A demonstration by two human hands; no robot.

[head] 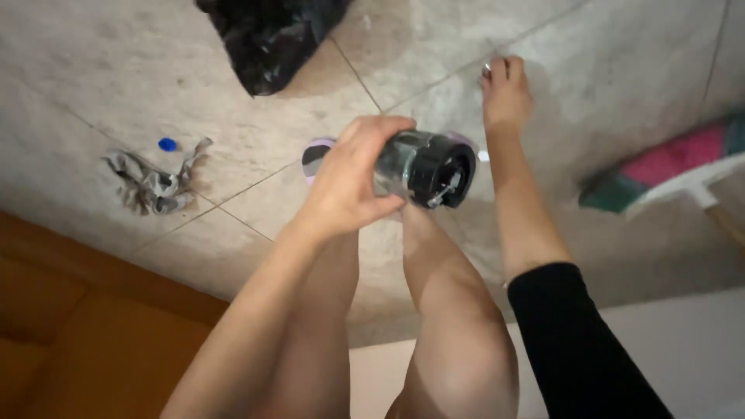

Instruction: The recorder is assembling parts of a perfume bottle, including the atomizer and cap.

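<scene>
My left hand (347, 180) is wrapped around a clear cylindrical blender cup (425, 167) with a black blade base, held on its side above the tiled floor. The black end with the metal blade faces right, toward the camera. Fingers curl over the top of the cup and the thumb presses from below. My right hand is out of sight. Under the cup are my bare legs; one foot (504, 87) rests on the tiles at the upper right. A black garment (578, 349) covers the upper part of that leg.
A black plastic bag (268, 35) lies at the top. A crumpled grey cloth (155, 185) and a small blue cap (167, 143) lie at the left. A broom with pink and green bristles (667, 167) is at the right. Orange-brown wooden furniture (85, 341) fills the lower left.
</scene>
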